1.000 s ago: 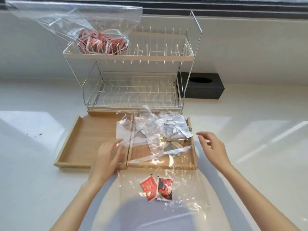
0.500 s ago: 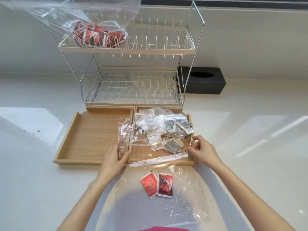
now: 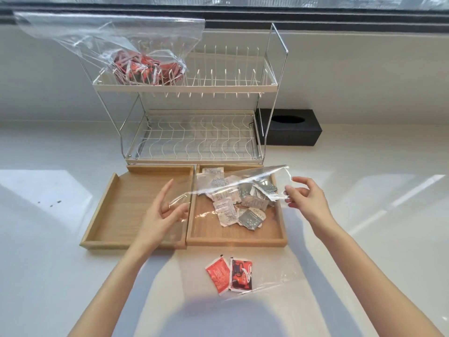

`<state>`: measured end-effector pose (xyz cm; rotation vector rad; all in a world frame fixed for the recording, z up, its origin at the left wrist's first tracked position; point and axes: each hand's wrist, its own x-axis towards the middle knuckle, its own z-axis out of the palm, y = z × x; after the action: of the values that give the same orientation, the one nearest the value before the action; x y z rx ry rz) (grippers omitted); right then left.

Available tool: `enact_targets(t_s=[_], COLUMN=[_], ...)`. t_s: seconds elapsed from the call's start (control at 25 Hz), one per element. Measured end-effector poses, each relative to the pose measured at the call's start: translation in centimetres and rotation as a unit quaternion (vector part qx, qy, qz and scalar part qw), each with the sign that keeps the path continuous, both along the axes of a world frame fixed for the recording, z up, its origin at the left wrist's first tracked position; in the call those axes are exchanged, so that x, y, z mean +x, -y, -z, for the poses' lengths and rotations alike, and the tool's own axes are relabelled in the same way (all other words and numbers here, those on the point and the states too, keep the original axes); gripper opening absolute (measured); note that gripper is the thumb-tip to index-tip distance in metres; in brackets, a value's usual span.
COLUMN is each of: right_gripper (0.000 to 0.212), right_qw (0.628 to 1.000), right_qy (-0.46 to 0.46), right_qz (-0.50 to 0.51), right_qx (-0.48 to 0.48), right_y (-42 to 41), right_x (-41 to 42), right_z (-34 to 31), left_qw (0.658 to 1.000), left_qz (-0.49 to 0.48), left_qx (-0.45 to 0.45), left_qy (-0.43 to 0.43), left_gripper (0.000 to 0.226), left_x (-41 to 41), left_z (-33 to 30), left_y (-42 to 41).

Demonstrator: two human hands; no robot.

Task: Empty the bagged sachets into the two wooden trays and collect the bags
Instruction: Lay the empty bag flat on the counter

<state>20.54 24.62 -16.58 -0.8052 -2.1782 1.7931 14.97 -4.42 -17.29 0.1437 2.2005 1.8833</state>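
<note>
Right hand (image 3: pixel 306 200): grip pinched on the right edge of an empty clear bag (image 3: pixel 233 188), held stretched above the right wooden tray (image 3: pixel 235 239). Left hand (image 3: pixel 161 215): fingers spread, thumb against the bag's left end; whether it actually grips, cannot tell. Silver and white sachets (image 3: pixel 239 203) lie heaped in the right tray, under the bag. Left wooden tray (image 3: pixel 116 215) just beside, touching, bare. Two red sachets (image 3: pixel 229 274) on the tabletop (image 3: pixel 48 263) near the person, apparently under a second clear bag (image 3: pixel 272 276). Dish rack (image 3: pixel 194 132) behind the trays; a bag of red sachets (image 3: pixel 143 69) sits on its top tier.
</note>
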Motion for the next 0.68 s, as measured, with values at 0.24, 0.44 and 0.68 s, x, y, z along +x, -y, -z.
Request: enact_targets(t_s=[0.24,0.44,0.68], right_gripper=[0.023,0.021,0.024], right_qw=[0.999,0.998,0.996], right_qy=[-0.014,-0.026,-0.059], right_qz=[0.029,0.057,-0.056], right_qx=[-0.012,0.015,0.045], right_y=[-0.8,-0.9,0.9], right_x=[0.3,1.0,3.2], right_z=[-2.4,-3.0,-3.0], left_qw=[0.993,0.989,0.988], left_qz=[0.084,0.057,0.05], left_qx=[-0.052,-0.057,-0.04], left_qy=[-0.064,-0.126,-0.14], left_gripper=[0.058,0.029,0.031], left_x=[-0.5,-1.6,-2.4], left_z=[-1.4,-2.8,-3.0], left_y=[0.7,-0.3,0.3])
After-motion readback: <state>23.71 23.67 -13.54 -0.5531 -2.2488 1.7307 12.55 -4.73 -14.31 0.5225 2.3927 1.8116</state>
